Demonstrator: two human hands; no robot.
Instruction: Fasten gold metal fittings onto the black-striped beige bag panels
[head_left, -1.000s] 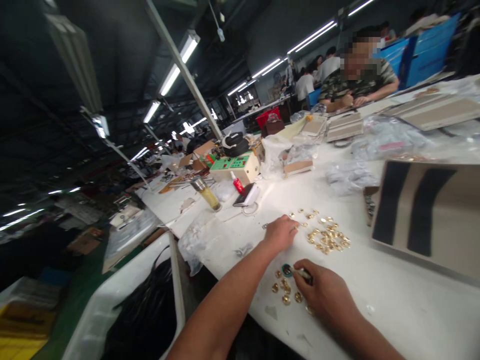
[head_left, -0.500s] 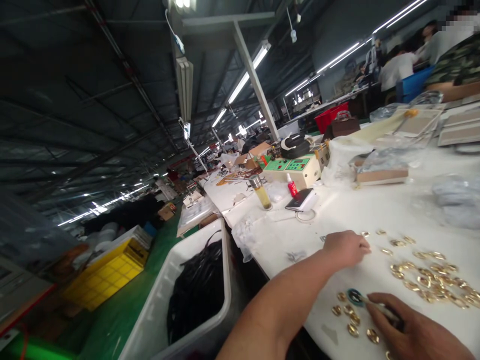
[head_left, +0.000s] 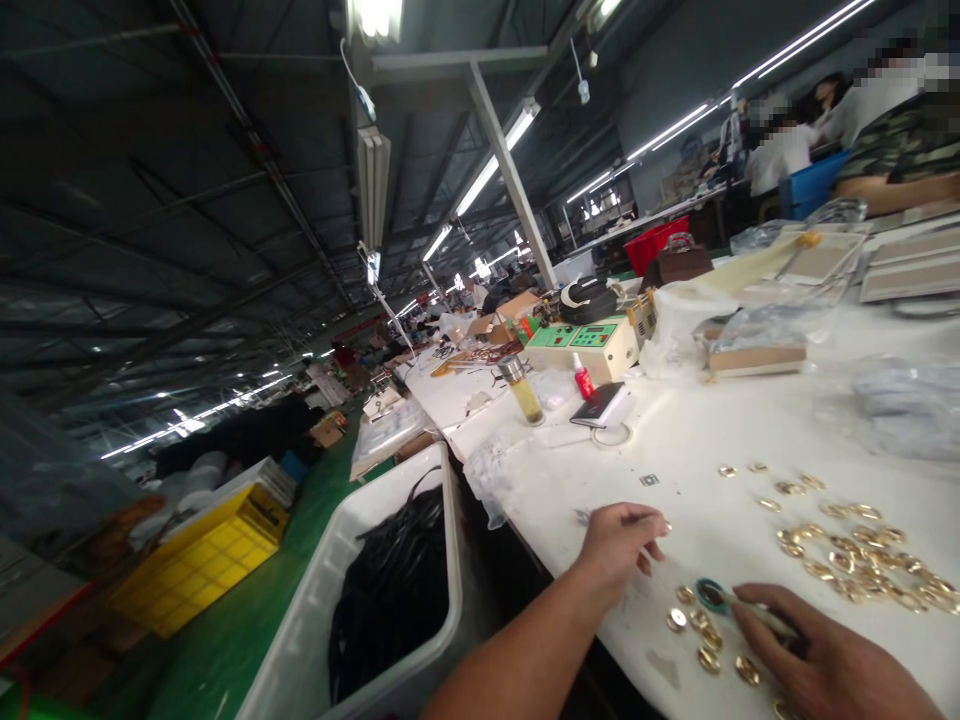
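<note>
My left hand hovers low over the white table, fingers curled down, pinching something small that I cannot make out. My right hand at the bottom right grips a thin tool whose tip rests in a small teal ring. A few gold metal rings lie around that teal ring, between my two hands. A bigger heap of gold rings is spread out to the right.
A white bin with black straps stands left of the table. Further back are a bottle of yellow liquid, a red-capped bottle, a green-panelled box, a phone and plastic bags. Other people sit far right.
My left hand has drawn back from the spread of gold rings toward the small group near my right hand. The view has shifted slightly.
</note>
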